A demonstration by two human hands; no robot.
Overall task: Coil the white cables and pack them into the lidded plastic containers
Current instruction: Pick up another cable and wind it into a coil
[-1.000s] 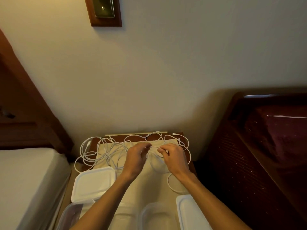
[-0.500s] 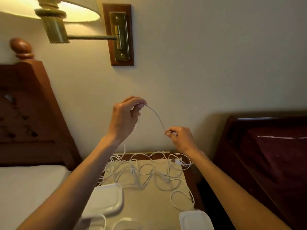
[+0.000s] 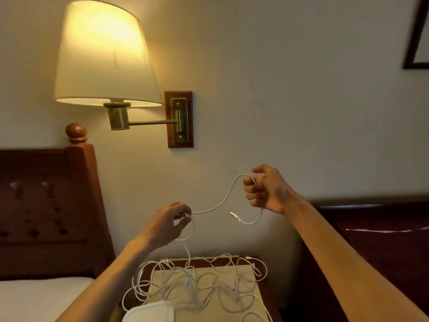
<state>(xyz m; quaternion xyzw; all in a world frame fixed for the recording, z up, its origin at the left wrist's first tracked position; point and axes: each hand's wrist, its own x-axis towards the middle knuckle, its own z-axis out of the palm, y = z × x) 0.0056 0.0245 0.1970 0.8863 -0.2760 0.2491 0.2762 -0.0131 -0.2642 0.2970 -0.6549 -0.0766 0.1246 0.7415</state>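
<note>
A white cable (image 3: 222,201) stretches in the air between my two hands. My right hand (image 3: 264,188) grips it in a fist, and its free end with a plug (image 3: 235,216) hangs just below. My left hand (image 3: 170,223) pinches the same cable lower down; from there it drops to a tangle of white cables (image 3: 199,284) on the nightstand (image 3: 232,300). A white container lid (image 3: 151,312) shows at the bottom edge. The containers themselves are out of view.
A lit wall lamp (image 3: 104,56) on a brass arm hangs above left. A wooden headboard (image 3: 46,205) and white bed lie to the left. A dark red bed (image 3: 383,233) with a wooden frame stands to the right. A picture frame corner (image 3: 415,43) is top right.
My right hand rose and closed into a fist around the cable near its plug end. My left hand dropped lower, sliding along the cable. The view tilted up.
</note>
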